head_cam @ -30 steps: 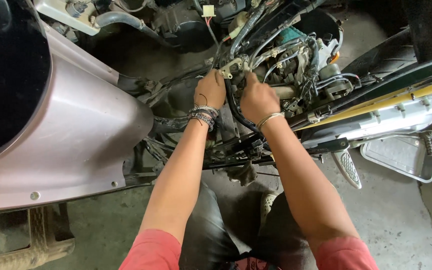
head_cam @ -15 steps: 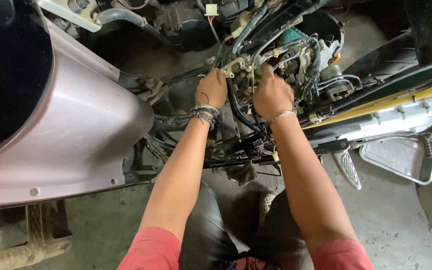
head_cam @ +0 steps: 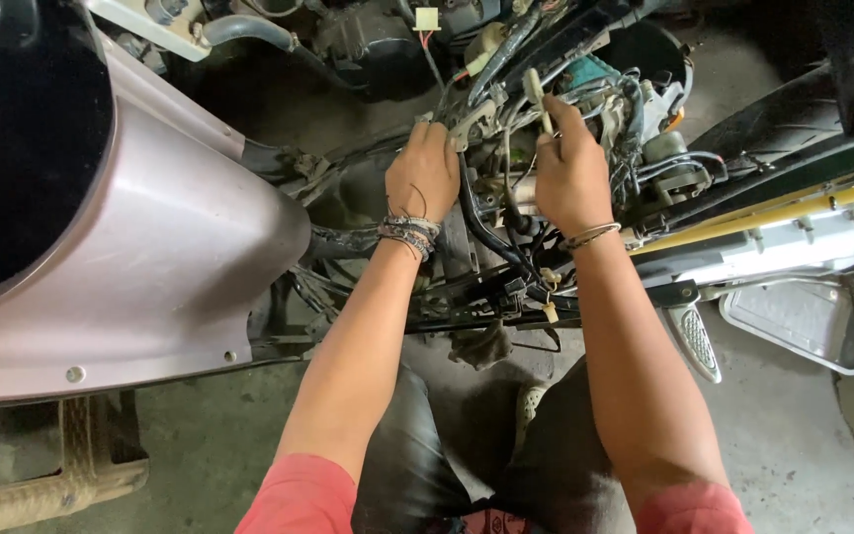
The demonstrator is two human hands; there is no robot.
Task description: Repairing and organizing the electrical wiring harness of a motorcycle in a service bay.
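I look down into the open engine bay of a scooter (head_cam: 546, 89) full of black hoses and wires. My left hand (head_cam: 423, 178), with a thread band at the wrist, presses on a metal part at the left of the tangle. My right hand (head_cam: 569, 168), with a thin bangle, is closed on a pale slim tool or connector (head_cam: 538, 94) that sticks up from its fingers. A black cable loop (head_cam: 481, 227) runs between my two wrists.
A mauve scooter body panel (head_cam: 150, 267) with a black seat (head_cam: 22, 138) fills the left. A chrome footrest plate (head_cam: 803, 316) and a yellow-striped rail (head_cam: 773, 213) lie at the right. Grey concrete floor (head_cam: 793, 445) is below, with a rusty stand (head_cam: 42, 485) at bottom left.
My right hand has moved up and to the right, off the black cable loop, and now grips the pale slim piece. My left hand has barely shifted.
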